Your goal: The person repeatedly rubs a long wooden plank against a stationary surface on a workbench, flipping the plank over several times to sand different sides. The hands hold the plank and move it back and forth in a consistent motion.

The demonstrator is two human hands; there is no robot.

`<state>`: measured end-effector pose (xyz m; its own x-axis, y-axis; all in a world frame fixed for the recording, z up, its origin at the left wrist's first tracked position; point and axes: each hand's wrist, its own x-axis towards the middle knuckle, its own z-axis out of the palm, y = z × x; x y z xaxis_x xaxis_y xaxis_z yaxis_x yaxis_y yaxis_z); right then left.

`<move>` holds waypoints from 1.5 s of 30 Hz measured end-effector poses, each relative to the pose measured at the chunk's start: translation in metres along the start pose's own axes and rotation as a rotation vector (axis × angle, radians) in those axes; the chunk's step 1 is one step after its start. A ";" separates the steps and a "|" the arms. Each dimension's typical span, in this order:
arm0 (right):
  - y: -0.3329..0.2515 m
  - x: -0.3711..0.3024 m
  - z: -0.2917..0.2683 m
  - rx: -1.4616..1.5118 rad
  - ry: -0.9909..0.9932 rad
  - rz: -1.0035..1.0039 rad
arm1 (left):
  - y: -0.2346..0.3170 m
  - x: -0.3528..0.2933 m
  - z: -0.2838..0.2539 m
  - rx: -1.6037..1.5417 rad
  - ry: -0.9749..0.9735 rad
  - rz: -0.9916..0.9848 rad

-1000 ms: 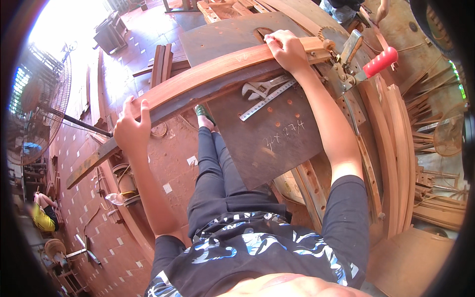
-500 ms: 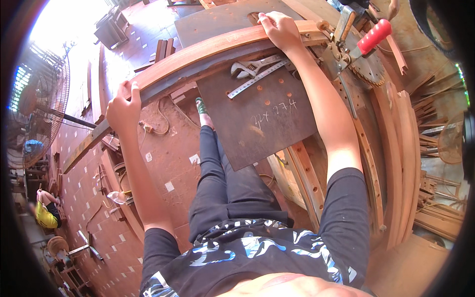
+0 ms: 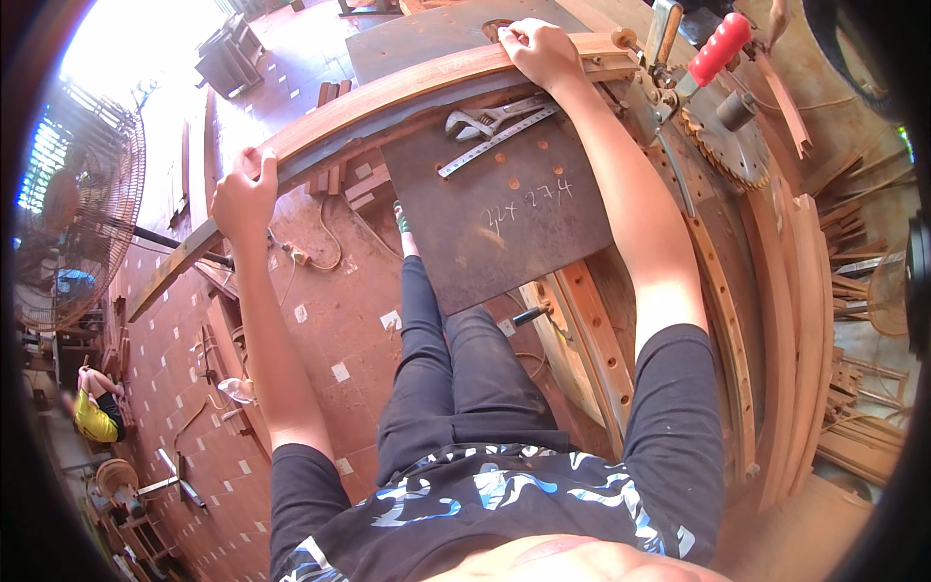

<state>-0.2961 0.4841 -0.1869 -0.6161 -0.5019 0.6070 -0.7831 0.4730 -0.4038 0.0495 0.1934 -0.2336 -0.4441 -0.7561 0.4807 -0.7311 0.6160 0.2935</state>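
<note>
A long, slightly curved wooden strip (image 3: 388, 100) lies along a metal guide rail (image 3: 175, 269) at the bench's far side. My left hand (image 3: 245, 197) is closed around the strip's left end, thumb on top. Closer to the strip's right end, my right hand (image 3: 543, 58) grips it with curled fingers. Beneath my right forearm, an adjustable wrench (image 3: 490, 120) and a steel rule (image 3: 497, 143) rest on a dark plate (image 3: 529, 228) with chalk marks. Right of that hand stands a toggle clamp with a red handle (image 3: 720, 48).
A toothed circular saw blade (image 3: 732, 150) stands beside the clamp. Curved wooden pieces (image 3: 800, 339) lean at the right. A large fan (image 3: 73, 209) is at far left, and a person in yellow (image 3: 95, 417) sits low beyond it. Cables (image 3: 325, 257) lie on the tiled floor.
My view has shifted slightly and my legs have moved apart, uncovering a black handle under the plate. Both hands keep their hold on the wooden strip.
</note>
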 end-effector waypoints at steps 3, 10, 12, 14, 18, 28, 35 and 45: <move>0.004 -0.003 0.000 0.016 -0.037 0.011 | -0.003 0.001 0.000 -0.040 -0.031 0.029; 0.000 -0.007 0.008 -0.062 0.053 -0.059 | -0.003 0.003 -0.011 -0.085 -0.128 0.068; 0.008 -0.001 0.006 -0.108 0.073 -0.069 | 0.005 0.003 -0.017 -0.089 -0.170 0.083; 0.003 -0.003 0.002 -0.113 -0.023 -0.022 | 0.004 -0.001 -0.025 -0.092 -0.201 0.077; 0.002 -0.004 -0.001 -0.104 -0.071 0.023 | 0.004 0.000 -0.030 -0.046 -0.297 0.097; -0.007 -0.001 -0.011 -0.005 -0.288 0.113 | -0.004 -0.008 -0.025 -0.050 -0.207 0.222; -0.010 0.004 -0.010 0.012 -0.359 0.037 | 0.005 -0.014 -0.021 -0.011 -0.025 0.147; -0.005 -0.001 -0.013 -0.041 -0.313 -0.029 | 0.012 -0.014 -0.026 -0.022 -0.143 0.068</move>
<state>-0.2905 0.4915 -0.1769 -0.5946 -0.7113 0.3750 -0.8006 0.4807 -0.3577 0.0605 0.2177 -0.2154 -0.5625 -0.7355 0.3777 -0.6859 0.6702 0.2836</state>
